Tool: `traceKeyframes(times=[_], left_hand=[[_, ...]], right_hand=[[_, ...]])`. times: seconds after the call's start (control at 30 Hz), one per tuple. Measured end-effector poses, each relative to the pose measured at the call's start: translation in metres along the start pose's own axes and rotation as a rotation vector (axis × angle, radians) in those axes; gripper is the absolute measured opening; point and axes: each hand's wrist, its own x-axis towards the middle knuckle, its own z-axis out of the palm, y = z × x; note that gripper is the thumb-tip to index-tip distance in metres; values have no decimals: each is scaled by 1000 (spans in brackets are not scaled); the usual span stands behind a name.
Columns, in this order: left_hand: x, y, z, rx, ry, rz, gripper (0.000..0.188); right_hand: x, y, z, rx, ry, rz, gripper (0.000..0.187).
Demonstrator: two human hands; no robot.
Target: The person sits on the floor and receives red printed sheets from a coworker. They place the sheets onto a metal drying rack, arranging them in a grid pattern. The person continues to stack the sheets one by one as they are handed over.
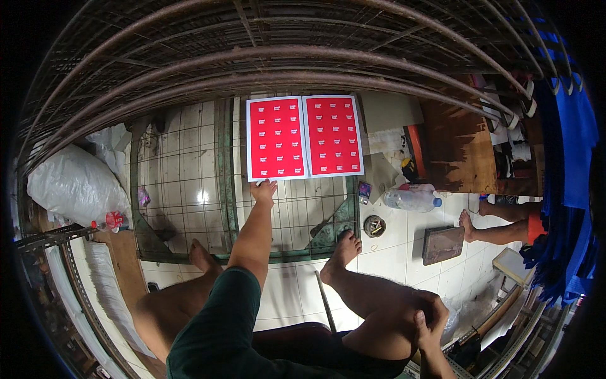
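Two red sheets with white borders and rows of small white print lie side by side, the left sheet (pixel 274 140) and the right sheet (pixel 332 136). Under them is a wire-mesh rack (pixel 290 218) with a worn green frame. My left hand (pixel 264 191) reaches forward, its fingers closed at the near edge of the left sheet; the grip itself is partly hidden. On my right knee rests my right hand (pixel 432 319), fingers loosely bent and apart, with nothing in it.
Stacked rusty wire racks (pixel 252 57) arch overhead. A plastic bag (pixel 76 183) bulges at left. To the right are a clear bottle (pixel 410 199), a round dish of butts (pixel 374 226), a brown block (pixel 443 245), another person's feet (pixel 467 226) and blue cloth (pixel 571 164).
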Motion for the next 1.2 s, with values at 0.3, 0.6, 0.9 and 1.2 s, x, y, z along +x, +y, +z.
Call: traceKeyframes(times=[0.3,0.6,0.9,1.2], left_hand=[[16,-3,-8,-77,2,-52,52],[11,-3,-7,-57,18,-24,46],[4,2,-3,16,3,-21,53],[16,-5,-10,-38,-10,-9,47]], right_hand=[[4,-8,2,-64,11,30,59],[2,-5,2,-51,26,23,56],[4,-4,3,-52,26,8,56],[1,-5,6,-36,61,41,58]])
